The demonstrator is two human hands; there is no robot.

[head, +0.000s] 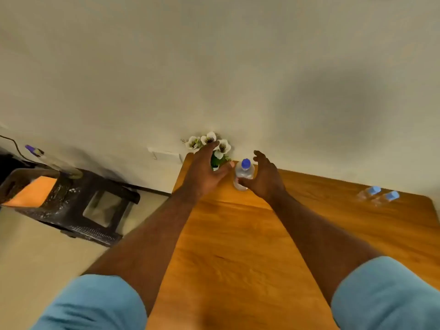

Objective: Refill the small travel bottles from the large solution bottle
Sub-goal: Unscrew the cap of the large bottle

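Observation:
A large clear bottle (243,173) with a blue cap stands upright at the far edge of the wooden table (238,234). My right hand (265,178) is spread around its right side, thumb at its lower front, fingers curved but not closed on it. My left hand (206,171) hovers just left of the bottle, fingers straight and thumb pointing toward it, not touching. Two small clear travel bottles (378,195) with light blue caps lie side by side at the table's far right.
A vase of white flowers (214,148) stands against the wall right behind my left hand. Left of the table, on the floor, is a dark plastic stool (78,206) with an orange cloth (33,191) and a spray bottle (42,156).

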